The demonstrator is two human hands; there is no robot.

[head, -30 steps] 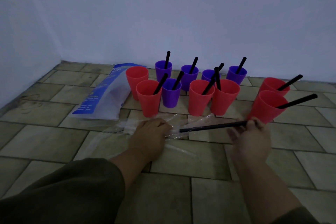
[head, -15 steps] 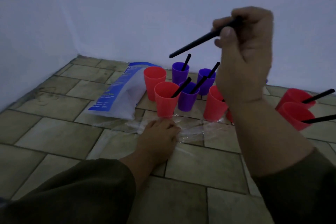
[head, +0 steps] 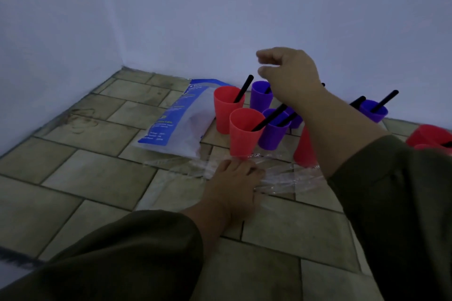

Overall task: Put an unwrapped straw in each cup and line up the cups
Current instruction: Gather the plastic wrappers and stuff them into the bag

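Red and purple plastic cups stand in a cluster on the tiled floor, each visible one with a black straw. The back-left red cup point(head: 226, 110) holds a straw point(head: 243, 89) leaning right. In front of it stand another red cup point(head: 244, 134) and a purple cup point(head: 272, 133). My right hand point(head: 291, 76) hovers above the purple cup point(head: 261, 96) at the back, fingers loosely curled and holding nothing. My right forearm hides part of a red cup point(head: 304, 146). My left hand point(head: 232, 183) rests flat on the clear straw wrappers point(head: 288, 178) on the floor.
A white and blue plastic bag point(head: 181, 124) lies left of the cups. More cups stand to the right: a purple cup point(head: 373, 113) and red cups point(head: 428, 134) at the frame edge. White walls meet in a corner behind the cluster.
My right hand lifted a black straw from the wrappers, carried it up and left, and let it go into the back-left red cup. My left hand stayed on the wrappers.
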